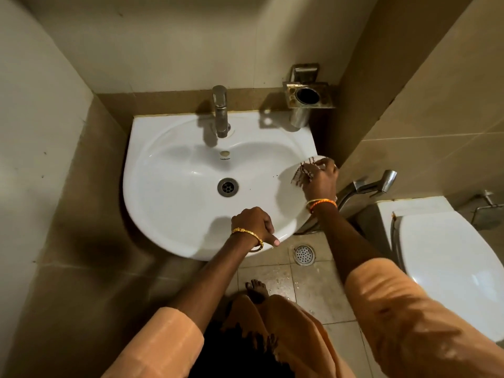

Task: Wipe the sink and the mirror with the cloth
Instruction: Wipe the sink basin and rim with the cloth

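right hand [320, 177] clamps a white patterned cloth [301, 173] on the sink [174, 214] rim, wiping; left hand [255, 223] curled, braces the front edge (mirror unseen). next: sweep into the basin.

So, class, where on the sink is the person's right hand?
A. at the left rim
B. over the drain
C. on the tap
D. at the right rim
D: the right hand presses a small fringed scrap on the sink's right rim, away from the tap and the drain.
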Motion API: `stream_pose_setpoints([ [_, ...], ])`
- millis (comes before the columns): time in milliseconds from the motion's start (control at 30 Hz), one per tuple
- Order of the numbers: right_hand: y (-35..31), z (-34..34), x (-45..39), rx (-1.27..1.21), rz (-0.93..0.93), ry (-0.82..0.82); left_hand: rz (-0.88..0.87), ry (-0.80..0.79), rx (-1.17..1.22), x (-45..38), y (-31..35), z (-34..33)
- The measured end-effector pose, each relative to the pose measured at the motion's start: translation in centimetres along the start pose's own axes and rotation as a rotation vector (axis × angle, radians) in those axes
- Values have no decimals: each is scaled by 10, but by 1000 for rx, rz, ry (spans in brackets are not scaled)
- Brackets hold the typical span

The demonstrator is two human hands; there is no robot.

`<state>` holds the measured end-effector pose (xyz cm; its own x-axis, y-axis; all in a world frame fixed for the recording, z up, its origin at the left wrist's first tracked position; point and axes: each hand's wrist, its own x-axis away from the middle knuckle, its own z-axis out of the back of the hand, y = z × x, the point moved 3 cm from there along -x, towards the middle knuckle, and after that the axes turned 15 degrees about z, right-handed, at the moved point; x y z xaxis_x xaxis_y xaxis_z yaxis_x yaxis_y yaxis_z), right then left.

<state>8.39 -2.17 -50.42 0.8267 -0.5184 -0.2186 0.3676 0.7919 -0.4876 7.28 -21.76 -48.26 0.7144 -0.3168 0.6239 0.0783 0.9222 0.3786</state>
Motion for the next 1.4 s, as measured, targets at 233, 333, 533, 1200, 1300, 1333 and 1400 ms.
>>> stream_pose_setpoints([
  [233, 14, 4, -9, -144, -13, 24, -9, -79, 51, -13, 14, -4],
  [333, 17, 2, 21, -180, -75, 80, -86, -48, 238, -19, 32, -6],
  [533, 9, -7, -16, -58, 23, -7, -106, -106, 263, -33, 48, -18],
  [1200, -3, -14, -83, -3, 136, -122, -58, -191, 384, -49, 43, -20],
  [1300, -2, -6, -72, -7, 99, -9, -57, -197, 391, -49, 43, -20],
  [1333, 0, -6, -62, 40, 106, 2, -57, -199, 399, -49, 43, -20],
  [1400, 1, -11, -43, 176, 99, 0, -66, -199, 406, -49, 42, -21],
])
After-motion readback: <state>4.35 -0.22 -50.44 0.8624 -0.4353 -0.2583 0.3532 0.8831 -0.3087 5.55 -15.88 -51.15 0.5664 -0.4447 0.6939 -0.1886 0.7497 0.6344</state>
